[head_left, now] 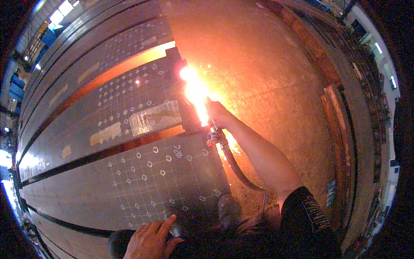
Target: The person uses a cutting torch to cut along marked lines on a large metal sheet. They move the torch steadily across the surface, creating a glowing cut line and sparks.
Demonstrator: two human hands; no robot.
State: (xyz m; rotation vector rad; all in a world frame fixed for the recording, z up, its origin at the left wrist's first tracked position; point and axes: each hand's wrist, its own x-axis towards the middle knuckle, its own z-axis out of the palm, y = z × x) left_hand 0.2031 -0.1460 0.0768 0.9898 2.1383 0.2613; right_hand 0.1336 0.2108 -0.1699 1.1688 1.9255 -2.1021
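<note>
— Right, where do your hands sit at this moment?

— Your right hand [215, 110] is stretched out ahead of you, closed around the cutting torch [214, 134], with the fingers wrapped over its handle. The torch tip is lost in the glare, so you cannot see it. Your left hand [151, 239] is low by the bottom edge, fingers loosely spread and resting flat on a dark rounded thing [118, 241] that is too shadowed to name.

— And the flame?

— The flame [194, 88] burns bright orange-white just beyond your right hand, at the edge of the nearest steel plate [142, 177], where a narrow upright piece meets the gap. Sparks [228, 144] scatter below the torch onto the floor. A dark hose [237, 170] runs back from the torch under your forearm toward your body.

— What are you working over?

— Long grey steel plates lying side by side, parted by dark slots. Two of them carry a chalk grid [129, 95] with small circles drawn at the crossings. Pale rubbed patches [153, 116] show on the middle plate. An orange strip of light glows between two plates farther up.

— The room?

— To your right the rough floor [267, 77] is lit orange by the flame. A rusty rail [340, 129] curves along its far side. Bright windows [60, 13] show at the upper left.
</note>
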